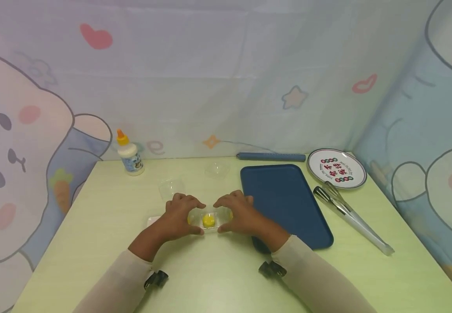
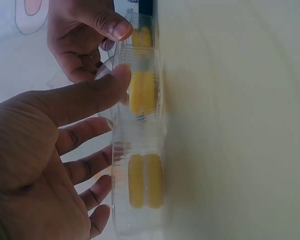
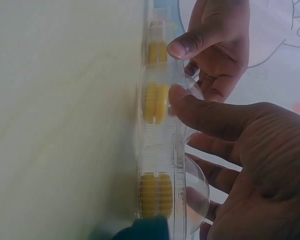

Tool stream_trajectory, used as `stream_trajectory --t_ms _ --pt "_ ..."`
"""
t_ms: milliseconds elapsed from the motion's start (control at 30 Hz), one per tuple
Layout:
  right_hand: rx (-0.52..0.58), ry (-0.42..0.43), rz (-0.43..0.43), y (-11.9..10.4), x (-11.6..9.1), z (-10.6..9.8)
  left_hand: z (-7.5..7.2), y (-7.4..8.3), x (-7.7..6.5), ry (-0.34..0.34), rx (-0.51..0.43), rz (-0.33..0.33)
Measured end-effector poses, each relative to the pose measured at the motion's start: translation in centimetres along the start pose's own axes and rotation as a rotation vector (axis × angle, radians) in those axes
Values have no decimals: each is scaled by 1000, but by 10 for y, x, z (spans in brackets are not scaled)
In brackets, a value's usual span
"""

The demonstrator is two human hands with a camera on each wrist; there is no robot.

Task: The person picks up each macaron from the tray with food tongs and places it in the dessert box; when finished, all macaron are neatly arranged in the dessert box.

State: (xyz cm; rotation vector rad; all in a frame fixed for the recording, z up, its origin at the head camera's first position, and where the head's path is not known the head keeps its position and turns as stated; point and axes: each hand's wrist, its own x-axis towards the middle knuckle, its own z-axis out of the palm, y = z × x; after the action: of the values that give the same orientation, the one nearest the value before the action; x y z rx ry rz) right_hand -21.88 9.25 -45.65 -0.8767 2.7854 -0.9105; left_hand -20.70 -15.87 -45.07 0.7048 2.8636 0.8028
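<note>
A small clear plastic box [image 1: 212, 229] with a yellow macaron-like sweet [image 1: 209, 220] inside stands on the table between my hands. My left hand [image 1: 180, 217] grips its left side, thumb at the near edge and fingers around the far one. On the opposite side my right hand [image 1: 241, 216] holds it the same way. In the right wrist view, the right thumb [image 3: 197, 111] rests on the rim beside a clear dome. Similar boxes stand on either side, each with a yellow sweet, as the nearer box [image 2: 145, 220] in the left wrist view shows.
Two clear plastic pieces [image 1: 172, 188] [image 1: 216, 169] lie behind the hands. A dark blue tray [image 1: 284, 200] is close to the right hand. Beyond it are metal tongs [image 1: 353, 217], a printed plate [image 1: 337, 168] and a blue-grey rod [image 1: 270, 157]. A glue bottle [image 1: 130, 155] stands back left.
</note>
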Motion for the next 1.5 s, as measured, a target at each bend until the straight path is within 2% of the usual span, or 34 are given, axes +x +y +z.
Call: stream_trajectory --t_ms 200,467,600,733,833,967,1167,1333,1500 --pt "-18 15 -4 -1 0 2 4 0 0 7 48 -9" --pt "-20 25 9 2 1 3 4 1 1 10 31 -29" --pt "-55 27 -3 3 1 1 -2 2 1 -9 33 -17" --pt "-28 8 -15 3 1 -4 -14 0 0 -7 14 -16" --pt "1 -5 -10 3 2 -6 -23 -7 -2 6 -10 -34" --pt "10 -11 -9 3 5 -7 -35 -18 -3 28 -31 -95" --pt "41 -13 -7 -1 14 -10 -50 -37 -5 77 -18 -145" --pt "90 -23 -2 -3 23 -13 -57 -51 -5 101 -7 -187" --pt "137 -34 21 -6 34 -16 -61 -62 -1 80 -25 -218"
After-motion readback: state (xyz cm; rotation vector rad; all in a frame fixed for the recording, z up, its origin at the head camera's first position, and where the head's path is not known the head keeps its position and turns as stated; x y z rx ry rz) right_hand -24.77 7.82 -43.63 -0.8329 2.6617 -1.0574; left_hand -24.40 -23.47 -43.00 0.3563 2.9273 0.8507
